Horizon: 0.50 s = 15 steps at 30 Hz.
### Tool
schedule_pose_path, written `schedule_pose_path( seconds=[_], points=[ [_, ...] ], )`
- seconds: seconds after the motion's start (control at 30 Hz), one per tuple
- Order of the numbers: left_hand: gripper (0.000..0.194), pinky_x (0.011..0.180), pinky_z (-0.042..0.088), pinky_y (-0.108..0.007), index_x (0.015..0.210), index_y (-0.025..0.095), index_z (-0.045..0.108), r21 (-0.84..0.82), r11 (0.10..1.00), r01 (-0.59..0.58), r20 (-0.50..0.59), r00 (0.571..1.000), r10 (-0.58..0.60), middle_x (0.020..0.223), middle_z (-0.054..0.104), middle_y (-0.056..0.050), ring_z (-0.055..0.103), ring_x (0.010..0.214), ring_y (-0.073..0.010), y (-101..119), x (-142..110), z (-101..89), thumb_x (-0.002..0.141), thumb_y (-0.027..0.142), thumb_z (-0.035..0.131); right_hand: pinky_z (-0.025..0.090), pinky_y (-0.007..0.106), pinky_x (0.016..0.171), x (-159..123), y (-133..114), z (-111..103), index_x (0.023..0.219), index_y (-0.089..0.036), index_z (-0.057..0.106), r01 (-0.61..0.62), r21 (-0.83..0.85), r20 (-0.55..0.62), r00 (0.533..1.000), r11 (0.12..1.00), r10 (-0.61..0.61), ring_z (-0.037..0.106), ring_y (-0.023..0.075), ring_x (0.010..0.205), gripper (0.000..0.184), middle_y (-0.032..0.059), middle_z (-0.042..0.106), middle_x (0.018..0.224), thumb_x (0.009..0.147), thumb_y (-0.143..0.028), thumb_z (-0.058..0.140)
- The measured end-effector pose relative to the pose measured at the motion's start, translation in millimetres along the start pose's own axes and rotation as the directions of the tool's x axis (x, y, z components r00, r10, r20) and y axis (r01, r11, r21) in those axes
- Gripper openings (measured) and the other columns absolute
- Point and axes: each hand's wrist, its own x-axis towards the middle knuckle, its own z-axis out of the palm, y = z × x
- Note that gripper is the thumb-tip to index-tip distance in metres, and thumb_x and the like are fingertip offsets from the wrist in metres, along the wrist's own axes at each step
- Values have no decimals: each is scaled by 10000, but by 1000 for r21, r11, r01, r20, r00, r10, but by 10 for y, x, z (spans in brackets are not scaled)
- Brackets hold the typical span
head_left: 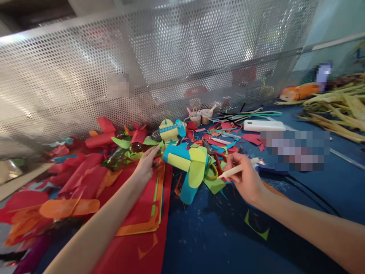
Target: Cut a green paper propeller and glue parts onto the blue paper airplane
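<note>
My right hand (246, 180) is closed around a slim white marker (238, 170), its tip pointing left and down near a green paper scrap (215, 185). Left of that tip lies a craft airplane (182, 160) in blue and lime-green paper, with rounded wings and a yellow ring (212, 173) at its right end. My left hand (146, 163) reaches in from the left with its index finger stretched out and the other fingers loosely curled. Its fingertip meets a green paper piece (155, 142) beside the airplane. Whether it touches the airplane, I cannot tell.
Red and orange paper shapes (85, 175) pile up at left, beside stacked colored sheets (142, 217). A yellow-and-blue paper craft (169, 130) stands behind, near paper scraps (225, 137). A white stick-shaped device (264, 125) and dry stalks (342, 102) are at right. Perforated metal (171, 57) bounds the back.
</note>
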Motion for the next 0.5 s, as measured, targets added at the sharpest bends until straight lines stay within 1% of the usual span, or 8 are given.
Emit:
schedule_pose_path(
  seconds=[0.1,0.2,0.27,0.33,0.4,0.43,0.5],
  points=[
    [326,809,511,-426,1170,161,528,3,1000,-16,3,1000,16,1172,563,-88,590,979,-219,-71,-66,-54,884,314,552,347,227,479,7,27,-15,502,-205,443,-4,-7,23,1000,1000,4,294,100,375,347,-72,264,332,810,-365,444],
    [319,805,513,-423,1165,159,530,2,999,-37,29,999,36,1169,564,-88,590,976,-217,-114,-92,-137,885,312,551,342,225,470,6,28,-5,490,-202,429,-31,-36,44,999,999,32,267,94,374,360,-70,257,345,816,-355,429],
    [299,741,530,-380,1147,153,534,-3,999,-54,60,997,55,1109,583,-79,607,896,-191,-142,-90,-205,891,306,544,352,224,480,2,27,5,480,-196,434,-48,-74,64,996,996,53,284,89,378,355,-64,282,361,806,-335,433],
    [313,597,513,-271,1142,174,540,-7,997,-77,100,992,77,929,612,-28,590,677,-118,-171,-88,-287,862,308,585,346,218,477,-2,33,9,484,-185,453,-60,-102,78,995,993,68,297,78,381,327,-57,325,390,786,-313,451],
    [407,471,426,-186,1141,215,558,2,995,-97,154,983,96,690,562,47,463,466,-52,-192,-104,-387,772,338,680,323,212,455,-4,44,7,492,-177,473,-76,-107,79,993,991,85,285,68,380,308,-52,360,424,768,-312,466],
    [470,443,389,-168,1132,229,576,16,995,-103,188,977,98,596,508,74,400,415,-38,-194,-122,-442,708,361,730,316,211,447,-3,50,4,493,-174,481,-86,-104,79,992,991,94,279,65,380,310,-49,374,440,764,-324,470],
    [540,441,376,-170,1074,214,631,66,992,-107,268,960,86,502,436,87,367,398,-41,-178,-174,-557,603,430,782,338,214,459,-1,57,-2,486,-170,493,-102,-87,84,990,991,109,285,63,389,332,-42,395,465,759,-359,477]
  ],
)
